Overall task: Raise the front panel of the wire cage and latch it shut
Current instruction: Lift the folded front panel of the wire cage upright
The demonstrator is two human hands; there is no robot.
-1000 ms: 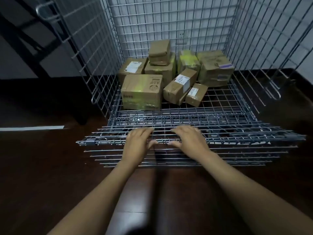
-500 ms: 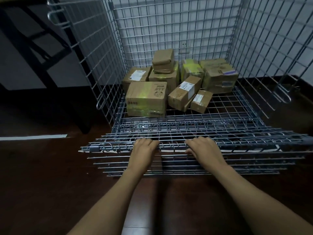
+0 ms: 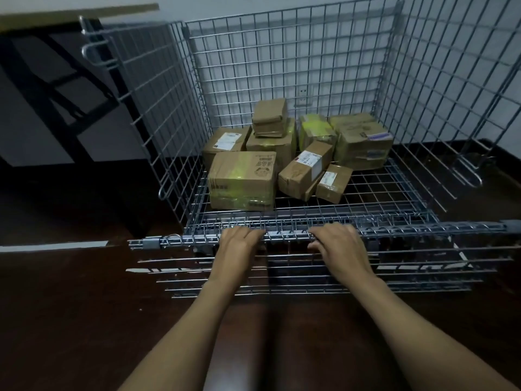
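A wire cage [image 3: 282, 66] stands on the dark floor with its back and both side walls upright. Its front panel [image 3: 408, 266] hangs folded down and outward, nearly level, in front of the cage floor. My left hand [image 3: 236, 244] and my right hand [image 3: 335, 244] rest side by side on the panel's far rail, fingers curled over the wires near the middle. A grey latch piece [image 3: 150, 244] sits at the left end of that rail. Latch loops [image 3: 93, 55] stick out from the left wall's front edge.
Several taped cardboard boxes [image 3: 242, 179] are piled inside on the cage floor toward the back. A black-framed table [image 3: 56, 80] stands to the left of the cage. A white strip [image 3: 53, 245] lies on the dark wooden floor at the left.
The view has tilted up, showing more of the cage walls. Both hands have slid forward on the panel and spread a little apart, now hooked on its far rail.
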